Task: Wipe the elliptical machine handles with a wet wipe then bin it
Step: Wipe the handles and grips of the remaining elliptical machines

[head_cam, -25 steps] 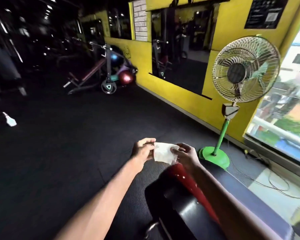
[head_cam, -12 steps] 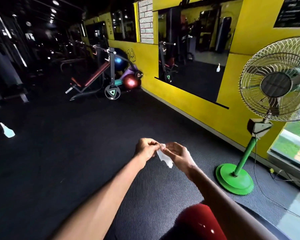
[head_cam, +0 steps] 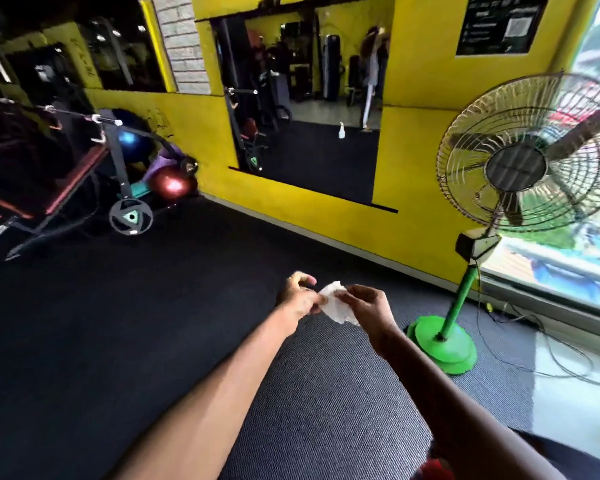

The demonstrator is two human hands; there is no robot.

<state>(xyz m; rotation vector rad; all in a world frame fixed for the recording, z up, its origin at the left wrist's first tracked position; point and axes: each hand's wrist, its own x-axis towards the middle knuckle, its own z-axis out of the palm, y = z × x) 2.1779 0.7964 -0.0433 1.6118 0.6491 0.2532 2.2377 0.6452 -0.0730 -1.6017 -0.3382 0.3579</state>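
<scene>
We find the wipe (head_cam: 335, 304) crumpled between both hands, held above the dark floor (head_cam: 118, 323). Left hand (head_cam: 300, 298) fingers pinch its left edge; right hand (head_cam: 369, 308) fingers grip its right side. A green fan (head_cam: 520, 174) stands near, right.

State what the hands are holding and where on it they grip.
A crumpled white wet wipe, pinched between both hands: the left hand grips its left edge, the right hand its right side near the top. The lower part hangs free.
</scene>
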